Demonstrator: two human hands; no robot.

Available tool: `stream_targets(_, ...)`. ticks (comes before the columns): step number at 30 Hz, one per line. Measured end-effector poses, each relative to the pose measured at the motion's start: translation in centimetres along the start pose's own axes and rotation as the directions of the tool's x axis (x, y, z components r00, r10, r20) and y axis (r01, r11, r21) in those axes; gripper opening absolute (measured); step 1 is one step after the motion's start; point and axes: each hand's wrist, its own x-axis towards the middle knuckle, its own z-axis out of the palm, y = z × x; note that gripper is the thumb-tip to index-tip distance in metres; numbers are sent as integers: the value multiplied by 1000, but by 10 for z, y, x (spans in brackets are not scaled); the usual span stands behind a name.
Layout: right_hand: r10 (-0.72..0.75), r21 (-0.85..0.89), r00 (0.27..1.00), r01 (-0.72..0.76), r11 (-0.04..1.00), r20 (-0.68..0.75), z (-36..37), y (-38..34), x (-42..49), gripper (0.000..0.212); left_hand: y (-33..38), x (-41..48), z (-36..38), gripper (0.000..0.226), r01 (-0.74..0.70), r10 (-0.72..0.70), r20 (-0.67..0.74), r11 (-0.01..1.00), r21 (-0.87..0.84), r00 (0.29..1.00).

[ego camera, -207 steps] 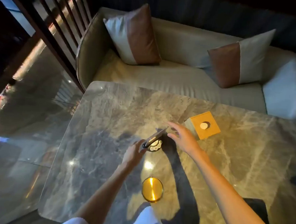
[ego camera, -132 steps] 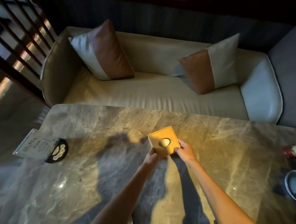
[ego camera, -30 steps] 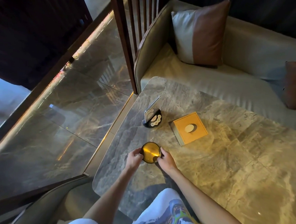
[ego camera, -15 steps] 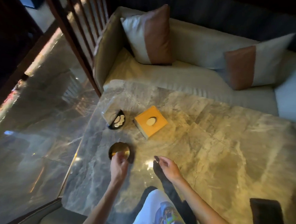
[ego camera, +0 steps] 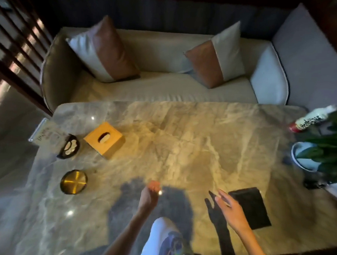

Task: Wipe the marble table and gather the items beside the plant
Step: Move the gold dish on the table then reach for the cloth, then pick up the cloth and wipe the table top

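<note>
So since half a second back you're letting go of the brass dish (ego camera: 74, 181), and both hands are hovering empty over the marble bench (ego camera: 182, 148). Your left hand (ego camera: 148, 195) is loosely curled, fingers narrow. Your right hand (ego camera: 230, 207) is spreading its fingers wide, just beside the dark cloth (ego camera: 250, 207), whose long axis is running near to far, angled slightly leftward. The bench middle is sitting open. Far left, the yellow tissue box (ego camera: 103, 140) and sign holder (ego camera: 68, 146) are grouped; the plant (ego camera: 332, 145) is at the right edge.
</note>
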Motion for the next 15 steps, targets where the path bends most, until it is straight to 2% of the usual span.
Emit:
stream_targets(3, -14, -63, 1000, 13, 998, -14, -57, 44, 22, 44, 19, -5, 66, 29, 52, -51, -34, 998, 40, 998)
stream_targets(4, -38, -112, 999, 38, 993, 2, -74, 59, 31, 45, 22, -7, 91, 24, 98, -96, -47, 995, 26, 994)
stream_targets(7, -88, -240, 992, 108, 965, 91, -120, 89, 51, 45, 39, -24, 164, 17, 78, -83, -98, 996, -48, 992)
stream_targets(9, -114, -294, 989, 138, 946, 98, -142, 108, 59, 52, 45, -30, 210, 19, 119, -120, -53, 992, -31, 991)
stream_targets(11, -173, -364, 985, 169, 916, 23, -157, 124, 71, 59, 64, -38, 250, 27, 147, -147, 12, 989, -15, 989)
stream_targets(12, -181, -367, 983, 175, 914, 18, -163, 128, 75, 51, 72, -41, 269, 30, 142, -142, 0, 989, -30, 990)
stream_targets(13, -151, -354, 988, 156, 922, 42, -166, 136, 80, 42, 77, -42, 288, 30, 196, -196, -7, 981, -5, 981)
stream_targets(15, -127, -336, 987, 152, 930, 96, -168, 135, 76, 39, 81, -46, 317, 21, 324, -327, 33, 944, 63, 945)
